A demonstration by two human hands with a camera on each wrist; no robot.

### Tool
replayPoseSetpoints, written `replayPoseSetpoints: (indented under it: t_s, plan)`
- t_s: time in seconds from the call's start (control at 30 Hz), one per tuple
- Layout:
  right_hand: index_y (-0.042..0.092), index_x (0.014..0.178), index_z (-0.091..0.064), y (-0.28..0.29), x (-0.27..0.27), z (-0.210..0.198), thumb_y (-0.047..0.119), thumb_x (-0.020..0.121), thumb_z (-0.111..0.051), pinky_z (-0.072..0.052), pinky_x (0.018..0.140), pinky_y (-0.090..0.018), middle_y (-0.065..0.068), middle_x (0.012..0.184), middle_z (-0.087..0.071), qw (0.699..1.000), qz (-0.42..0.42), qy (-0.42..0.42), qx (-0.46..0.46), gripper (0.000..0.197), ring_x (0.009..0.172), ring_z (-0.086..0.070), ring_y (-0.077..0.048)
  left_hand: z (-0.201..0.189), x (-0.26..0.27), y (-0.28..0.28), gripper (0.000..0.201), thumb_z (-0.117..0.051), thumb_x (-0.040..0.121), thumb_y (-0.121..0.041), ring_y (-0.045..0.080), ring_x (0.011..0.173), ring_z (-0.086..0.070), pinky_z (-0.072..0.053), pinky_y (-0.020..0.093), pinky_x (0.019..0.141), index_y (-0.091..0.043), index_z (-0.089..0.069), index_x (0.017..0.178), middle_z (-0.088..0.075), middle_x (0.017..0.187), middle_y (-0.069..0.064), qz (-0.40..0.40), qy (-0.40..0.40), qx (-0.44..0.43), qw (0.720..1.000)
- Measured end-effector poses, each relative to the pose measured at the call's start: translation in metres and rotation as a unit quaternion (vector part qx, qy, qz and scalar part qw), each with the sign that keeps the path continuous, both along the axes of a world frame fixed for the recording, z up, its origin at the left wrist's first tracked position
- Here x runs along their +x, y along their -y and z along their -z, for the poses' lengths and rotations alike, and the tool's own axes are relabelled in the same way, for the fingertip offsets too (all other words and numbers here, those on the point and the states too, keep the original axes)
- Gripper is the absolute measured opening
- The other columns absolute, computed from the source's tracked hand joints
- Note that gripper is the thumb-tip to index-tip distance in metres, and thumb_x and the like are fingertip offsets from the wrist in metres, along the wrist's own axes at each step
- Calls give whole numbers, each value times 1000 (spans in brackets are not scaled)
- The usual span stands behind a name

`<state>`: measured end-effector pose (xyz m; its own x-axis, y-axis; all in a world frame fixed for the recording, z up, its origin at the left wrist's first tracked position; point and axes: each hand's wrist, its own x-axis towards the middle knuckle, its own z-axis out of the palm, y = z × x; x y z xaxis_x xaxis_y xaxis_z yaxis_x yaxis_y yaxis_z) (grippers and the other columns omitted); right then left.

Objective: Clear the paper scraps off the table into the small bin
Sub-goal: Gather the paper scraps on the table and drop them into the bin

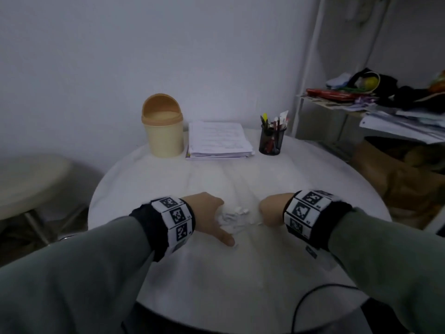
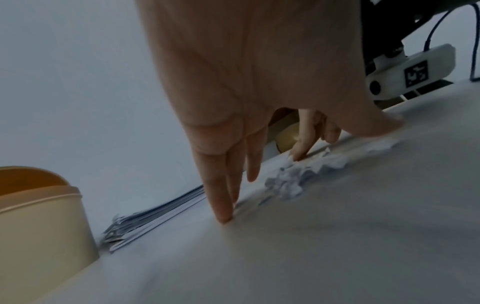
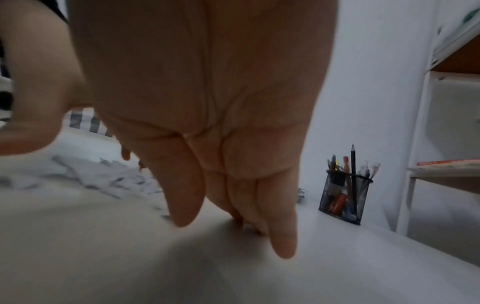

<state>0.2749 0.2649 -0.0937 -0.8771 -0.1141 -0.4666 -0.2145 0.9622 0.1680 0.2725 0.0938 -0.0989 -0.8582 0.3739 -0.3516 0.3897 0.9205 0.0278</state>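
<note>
My L hand (image 1: pixel 209 214) and R hand (image 1: pixel 273 210), both w/ fingers straight, tips on tabletop (image 1: pixel 240 273), holding nothing, flank the scraps (image 1: pixel 234 218) mid-tabletop. Bin (image 1: pixel 165 131) far left, lid open.

A round white counter (image 1: pixel 277 179) stands against a plain pale wall (image 1: pixel 120 56) in dim, bluish light. Right of the counter rises a white metal shelf unit (image 1: pixel 310 68), its shelf heaped with papers, dark clothes and coloured oddments. Left of the counter stands a round cream stool (image 1: pixel 31 179). Below the shelf sits a brown cardboard box (image 1: pixel 397 179).
</note>
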Motion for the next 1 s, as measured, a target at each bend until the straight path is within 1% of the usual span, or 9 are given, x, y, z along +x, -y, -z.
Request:
replayPoseSetpoints:
  t_s: [0.17,0.27,0.37,0.43,0.53,0.6,0.73,0.83,1.0]
  plan:
    - [4,144,-34,10,26,9,16,100,-36,-34,108,-33,-15,147,-40,999,-32,28,-7,46,133,-43,-29,5,16,-18,55,-62,82,-51,29,107,-58,-44,29,83,-7,-60,116,-64,114,11,53,-29,4,998]
    - [7,133,-49,17,38,3,24,96,-47,-43,94,-28,-10,137,-53,996,-69,30,-43,41,122,-53,-26,6,17,-15,34,-62,85,-35,29,101,-62,-46,29,84,-8,-67,106,-69,105,12,79,-52,50,994]
    - [8,115,-60,9,42,-5,50,77,-68,-46,79,-28,-10,114,-65,993,-63,-25,-97,57,103,-61,-26,-2,16,-7,53,-65,83,-44,19,116,-58,-43,25,95,-16,-58,127,-62,127,4,47,-64,93,993]
    - [11,127,-50,-1,43,-9,59,63,-76,-48,91,-31,-6,126,-59,994,-45,-28,-92,84,112,-57,-24,-9,19,-5,71,-65,78,-56,19,124,-51,-40,29,102,-17,-49,135,-54,136,3,21,-68,105,992]
    - [14,151,-3,-8,51,-6,66,53,-77,-32,115,-38,1,159,-14,999,-28,23,-34,134,142,-29,-18,-8,28,-6,104,-66,69,-66,21,138,-35,-31,34,114,-13,-24,148,-32,153,4,-7,-13,56,998]
    - [14,150,15,-8,57,6,67,50,-78,-22,120,-38,4,160,9,999,-20,39,-23,146,148,-10,-15,0,34,-8,117,-65,65,-71,20,142,-29,-26,33,117,-13,-11,151,-22,157,4,-14,27,11,999]
    - [15,147,23,-8,56,17,59,52,-82,-20,121,-37,2,160,12,997,8,42,-69,149,149,-6,-14,7,33,-13,83,-62,73,-66,26,114,-54,-44,31,90,-4,-49,126,-57,126,11,18,3,-36,999]
    - [12,148,20,-9,43,18,61,51,-81,-21,120,-36,0,161,8,996,23,24,-80,149,149,-9,-15,3,29,-12,46,-65,81,-48,27,91,-56,-38,27,74,-7,-61,101,-61,95,10,37,-22,-6,999]
    - [10,151,-4,-4,18,22,68,57,-73,-31,115,-38,-6,158,-16,996,35,-7,-81,130,143,-29,-23,2,22,-10,56,-73,79,-33,21,112,-57,-43,26,91,-10,-56,127,-61,124,5,6,-51,73,996]
